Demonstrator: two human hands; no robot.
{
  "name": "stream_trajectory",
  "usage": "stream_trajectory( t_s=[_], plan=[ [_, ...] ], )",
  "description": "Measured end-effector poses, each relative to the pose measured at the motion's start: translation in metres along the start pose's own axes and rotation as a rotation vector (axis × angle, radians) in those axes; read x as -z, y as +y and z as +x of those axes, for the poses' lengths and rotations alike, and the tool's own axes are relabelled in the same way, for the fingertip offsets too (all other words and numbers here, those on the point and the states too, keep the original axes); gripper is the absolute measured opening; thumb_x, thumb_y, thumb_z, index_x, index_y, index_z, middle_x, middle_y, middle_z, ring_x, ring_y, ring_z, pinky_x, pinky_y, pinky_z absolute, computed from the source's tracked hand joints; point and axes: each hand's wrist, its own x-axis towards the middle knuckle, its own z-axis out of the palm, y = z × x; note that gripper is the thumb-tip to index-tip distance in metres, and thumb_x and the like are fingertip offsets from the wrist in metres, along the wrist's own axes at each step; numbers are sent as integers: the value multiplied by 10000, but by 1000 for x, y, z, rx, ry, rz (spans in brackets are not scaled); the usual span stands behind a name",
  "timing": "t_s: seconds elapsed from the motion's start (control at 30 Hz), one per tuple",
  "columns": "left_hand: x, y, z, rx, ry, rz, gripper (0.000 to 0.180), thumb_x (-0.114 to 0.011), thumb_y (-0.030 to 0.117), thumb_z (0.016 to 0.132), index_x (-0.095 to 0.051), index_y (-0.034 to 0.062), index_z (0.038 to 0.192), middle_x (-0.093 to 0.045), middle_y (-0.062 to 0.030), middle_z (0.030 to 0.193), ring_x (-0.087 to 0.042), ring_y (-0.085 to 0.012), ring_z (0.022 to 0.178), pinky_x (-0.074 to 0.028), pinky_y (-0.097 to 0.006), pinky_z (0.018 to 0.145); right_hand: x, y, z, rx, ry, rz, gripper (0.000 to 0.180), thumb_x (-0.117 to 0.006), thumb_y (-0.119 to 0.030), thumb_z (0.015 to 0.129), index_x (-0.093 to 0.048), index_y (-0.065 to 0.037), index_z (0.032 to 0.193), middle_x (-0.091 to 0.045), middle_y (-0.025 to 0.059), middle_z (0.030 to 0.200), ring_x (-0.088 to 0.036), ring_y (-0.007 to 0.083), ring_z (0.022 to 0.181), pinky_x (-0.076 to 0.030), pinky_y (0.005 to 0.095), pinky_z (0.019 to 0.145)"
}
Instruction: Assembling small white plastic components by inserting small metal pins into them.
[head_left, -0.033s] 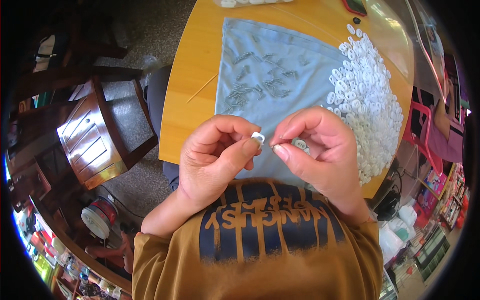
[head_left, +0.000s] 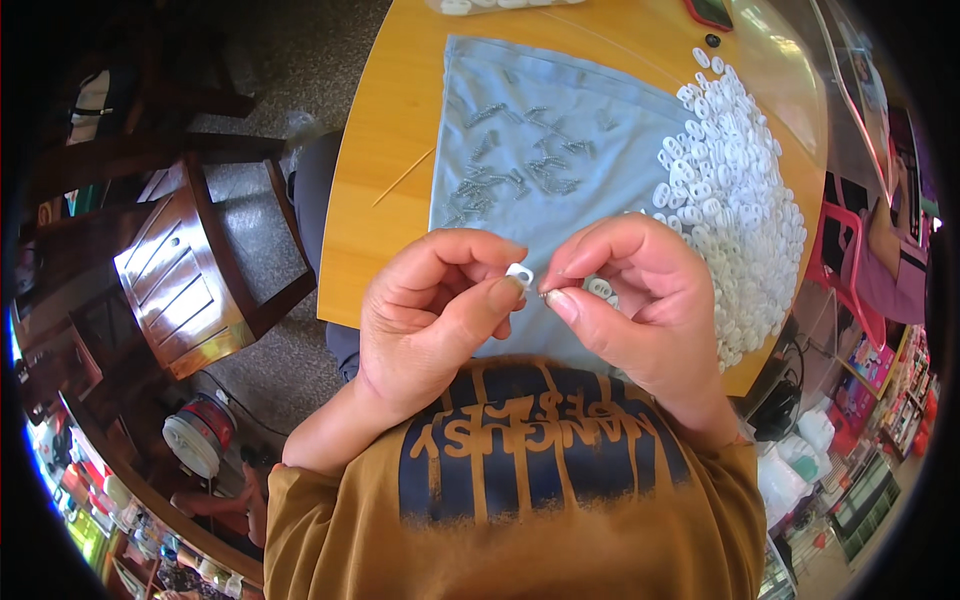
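My left hand [head_left: 435,315] pinches a small white plastic piece with a hole [head_left: 519,272] between thumb and forefinger. Just to its right, my right hand [head_left: 640,300] has thumb and forefinger closed on a tiny metal spring [head_left: 545,293], of which only the end shows. Behind those fingertips, white two-holed plastic pieces [head_left: 601,288] sit within the curl of my right hand. The two pinches are close together but apart. Beyond them, several small metal springs [head_left: 480,185] lie scattered on a light blue cloth [head_left: 590,90].
A large heap of white two-holed plastic pieces [head_left: 740,220] covers the right side of the yellow wooden table [head_left: 365,250]. A thin wooden stick [head_left: 403,178] lies left of the cloth. At the far edge are a clear container [head_left: 500,5], a phone [head_left: 710,12] and a small black round piece [head_left: 712,41].
The white plastic piece in my left fingers has tilted and shifted very slightly to the right. My right hand looks unmoved.
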Motion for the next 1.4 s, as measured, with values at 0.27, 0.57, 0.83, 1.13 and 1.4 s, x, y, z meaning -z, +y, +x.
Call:
stream_trajectory(
  t_s=[0.27, 0.57, 0.83, 1.13, 1.4],
  plan=[
    [-3, 0, -2, -10, -65, 10, 235, -562, -5, 877, -573, -15, 1112, -616, -39, 874, -561, -57, 743, -465, -181, 637, -3, -2, -2, 24, 7, 65, 147, -610, 40, 794, -583, 8, 936, -601, 33, 855, -563, 81, 789, -464, 219, 718],
    [-5, -3, -3, -75, -37, -13, 217, -550, -21, 877, -561, -30, 1094, -621, -58, 897, -578, -75, 767, -490, -197, 682, -3, 2, -2, 97, 38, -41, 132, -613, 35, 789, -595, 1, 915, -606, 34, 840, -565, 83, 775, -464, 223, 712],
    [-3, -6, 0, -246, -43, 271, 220, -576, -64, 839, -584, -38, 1058, -613, -74, 886, -589, -95, 733, -480, -203, 645, -5, -4, 0, 367, 72, -426, 202, -623, 95, 690, -593, -23, 853, -600, 79, 738, -589, 203, 650, -463, 271, 585],
    [-3, -2, 1, -401, -55, 509, 254, -603, -97, 795, -618, -39, 1042, -629, -106, 837, -633, -140, 685, -498, -224, 603, -5, -4, 1, 491, 85, -492, 243, -641, 113, 636, -597, -31, 827, -606, 73, 729, -581, 204, 616, -446, 286, 531],
    [-1, -2, 3, -484, -77, 588, 266, -612, -115, 770, -633, -34, 1023, -634, -102, 815, -628, -138, 667, -496, -220, 576, -7, -4, -2, 443, 62, -457, 239, -628, 115, 649, -600, -30, 836, -611, 82, 741, -586, 212, 629, -458, 290, 552]
  ],
)
